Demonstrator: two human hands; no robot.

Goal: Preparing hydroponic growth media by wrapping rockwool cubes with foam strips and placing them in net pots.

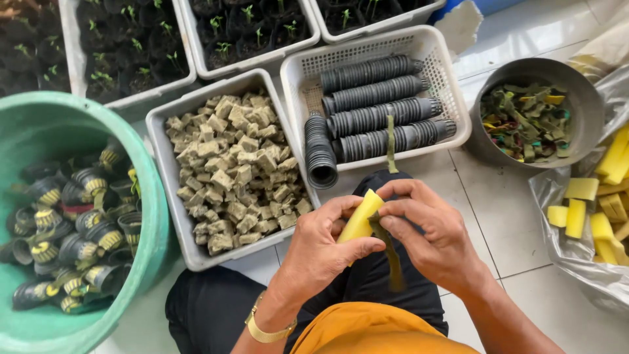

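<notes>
Yellow sponge strip (360, 217) sits pinched in my left hand (321, 252) above my lap, its fingers closed around it. My right hand (429, 229) grips a dark green felt strip (391, 252) against the sponge, near the basket of stacked black net pots (377, 105).

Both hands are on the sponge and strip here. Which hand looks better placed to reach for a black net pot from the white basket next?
Probably the right hand: it lies nearer the white basket of stacked black pots, and pinches only the dark green strip. The left hand grips the yellow sponge.
</notes>
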